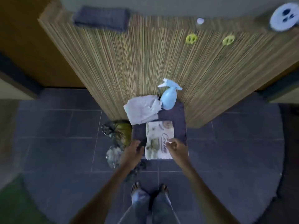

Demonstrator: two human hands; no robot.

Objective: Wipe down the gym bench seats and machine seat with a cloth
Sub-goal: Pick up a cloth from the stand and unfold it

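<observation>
A pale grey cloth [140, 110] lies crumpled on a small dark square seat [178, 122] in front of me. Beside the cloth stands a light blue spray bottle [169, 98]. A white printed packet [159, 139] lies on the near half of the seat. My right hand [177, 148] rests at the packet's right edge, with thumb and forefinger pinched on its surface. My left hand [131, 152] hovers just left of the packet with its fingers apart, holding nothing.
A ribbed wooden counter front [145, 62] rises behind the seat. A folded dark towel [100, 18], two yellow-green discs [191, 38] and a white round object [284, 16] lie on top. Crumpled plastic bags [117, 133] lie on the grey tiled floor at left. My bare feet [150, 188] stand below.
</observation>
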